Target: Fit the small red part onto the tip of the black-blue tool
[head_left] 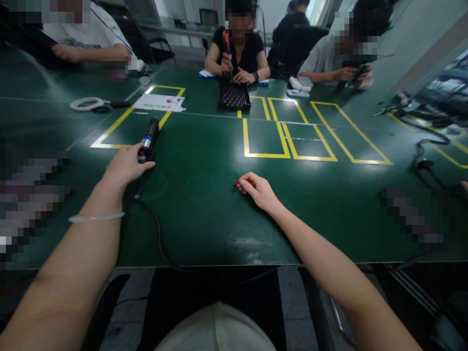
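Note:
My left hand [122, 163] is at the near end of a black cylindrical tool [149, 131] with a silver and blue band. Its fingers and thumb close around that end, where small red and blue details show. A black cable [157, 224] runs from near the tool towards the table's front edge. Near the middle of the table, my right hand [258, 191] pinches small red and black pieces [237, 185] between thumb and fingers, low over the surface. Their exact kind is too small to make out.
Yellow tape boxes [266, 156] mark the green table [204, 219]. Across it, a person works over a black tray [234, 103] with a red-handled tool [226, 41]. A paper sheet [157, 103] and a white coil [86, 104] lie at far left. Cables [420, 146] lie at right.

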### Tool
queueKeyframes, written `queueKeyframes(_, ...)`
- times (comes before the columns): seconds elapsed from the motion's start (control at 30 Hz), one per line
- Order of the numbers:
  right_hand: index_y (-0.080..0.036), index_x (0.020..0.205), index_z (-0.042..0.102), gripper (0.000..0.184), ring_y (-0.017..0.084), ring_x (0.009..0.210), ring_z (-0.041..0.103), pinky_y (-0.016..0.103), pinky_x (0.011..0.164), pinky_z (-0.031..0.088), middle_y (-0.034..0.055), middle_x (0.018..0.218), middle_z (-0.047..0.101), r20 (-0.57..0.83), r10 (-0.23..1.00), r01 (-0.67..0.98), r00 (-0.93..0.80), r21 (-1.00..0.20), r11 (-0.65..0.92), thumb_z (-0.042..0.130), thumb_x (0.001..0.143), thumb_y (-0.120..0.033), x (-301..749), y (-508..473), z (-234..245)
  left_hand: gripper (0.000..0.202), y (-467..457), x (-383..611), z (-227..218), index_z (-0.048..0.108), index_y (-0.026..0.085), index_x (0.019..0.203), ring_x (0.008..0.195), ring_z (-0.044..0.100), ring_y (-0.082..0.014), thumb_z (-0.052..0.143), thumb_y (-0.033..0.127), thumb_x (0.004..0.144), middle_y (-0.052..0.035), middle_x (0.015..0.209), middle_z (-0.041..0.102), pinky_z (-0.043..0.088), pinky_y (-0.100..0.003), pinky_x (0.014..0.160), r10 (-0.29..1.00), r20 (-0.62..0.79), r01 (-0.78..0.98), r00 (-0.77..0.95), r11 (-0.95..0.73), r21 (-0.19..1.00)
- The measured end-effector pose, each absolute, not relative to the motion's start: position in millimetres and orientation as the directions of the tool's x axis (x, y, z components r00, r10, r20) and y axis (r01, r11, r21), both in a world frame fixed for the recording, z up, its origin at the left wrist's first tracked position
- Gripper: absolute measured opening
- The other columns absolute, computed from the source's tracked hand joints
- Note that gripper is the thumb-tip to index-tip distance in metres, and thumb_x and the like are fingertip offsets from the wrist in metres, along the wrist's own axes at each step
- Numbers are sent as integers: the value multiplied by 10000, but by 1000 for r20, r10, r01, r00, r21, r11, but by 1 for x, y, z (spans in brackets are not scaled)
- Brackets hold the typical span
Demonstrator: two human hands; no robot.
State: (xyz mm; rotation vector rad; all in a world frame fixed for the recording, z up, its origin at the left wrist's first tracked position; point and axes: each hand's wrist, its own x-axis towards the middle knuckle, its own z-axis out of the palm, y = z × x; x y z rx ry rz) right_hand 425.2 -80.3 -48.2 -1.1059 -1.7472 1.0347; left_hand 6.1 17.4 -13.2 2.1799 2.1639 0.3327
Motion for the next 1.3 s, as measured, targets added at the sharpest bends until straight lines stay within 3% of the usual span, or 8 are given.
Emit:
queueKeyframes(0.1, -183, 959, 603, 210, 114, 661, 599, 251, 658, 482, 5, 771, 665, 212, 936, 232, -281, -931, 280, 556, 940, -387, 426, -79, -49, 741, 19, 5, -12, 488, 107, 1445, 999, 512, -255, 699, 457, 827, -112, 1180, 580, 444, -416, 963, 995, 78, 991, -60, 50, 123)
queueKeyframes(0.2, -189, 1006, 612, 207, 101, 583, 554, 236, 594, 459, -32, 679, 613, 214, 943, 217, -256, -938, 272, 572, 923, -375, 426, -79, -47, 764, 18, 7, -8, 455, 135, 1484, 998, 534, -261, 695, 459, 835, -103, 1181, 606, 448, -410, 943, 995, 49, 985, -92, 84, 148)
queueKeyframes(0.3, -187, 930, 642, 216, 93, 540, 528, 228, 546, 436, -40, 624, 589, 187, 954, 210, -234, -948, 237, 590, 905, -396, 428, -78, -44, 773, 17, 6, -6, 443, 152, 1494, 1018, 547, -276, 704, 447, 830, -103, 1198, 612, 440, -425, 949, 993, 30, 978, -111, 104, 182)
queueKeyframes(0.57, -183, 996, 645, 321, 98, 566, 586, 203, 474, 415, -5, 712, 675, 85, 961, 47, -263, -994, 100, 703, 811, -438, 432, -73, -42, 802, 7, 38, -8, 484, 95, 1456, 983, 558, -279, 676, 524, 806, -155, 1181, 630, 470, -454, 910, 994, 97, 977, -47, 25, 213)
queueKeyframes(0.73, -186, 1030, 612, 333, 118, 627, 627, 221, 523, 466, 9, 778, 704, 61, 945, 45, -320, -996, 79, 728, 777, -369, 430, -74, -44, 834, -13, 88, -8, 462, 174, 1493, 1082, 575, -350, 643, 581, 788, -196, 1245, 577, 483, -473, 917, 992, 118, 982, 38, -59, 182)
queueKeyframes(1.0, -181, 1021, 691, 214, 126, 722, 585, 278, 678, 484, 45, 927, 686, 259, 918, 293, -301, -891, 347, 682, 831, -282, 431, -78, -40, 758, -56, 174, -3, 423, 188, 1502, 1148, 553, -352, 580, 533, 845, -173, 1286, 539, 507, -425, 875, 959, 100, 950, 266, -278, 143)
queueKeyframes(1.13, -186, 1015, 675, 192, 127, 679, 562, 275, 651, 478, 23, 858, 667, 300, 905, 341, -301, -853, 395, 657, 837, -254, 429, -80, -41, 746, -72, 202, -4, 395, 222, 1510, 1167, 541, -325, 596, 504, 849, -149, 1291, 541, 505, -390, 858, 922, 98, 902, 376, -388, 190)
queueKeyframes(1.3, -197, 965, 646, 127, 145, 737, 590, 286, 692, 491, 32, 922, 674, 344, 892, 374, -294, -817, 439, 645, 842, -229, 428, -80, -44, 758, -83, 220, -9, 370, 250, 1520, 1164, 534, -320, 618, 492, 846, -144, 1301, 531, 509, -386, 832, 878, 106, 840, 467, -478, 257)
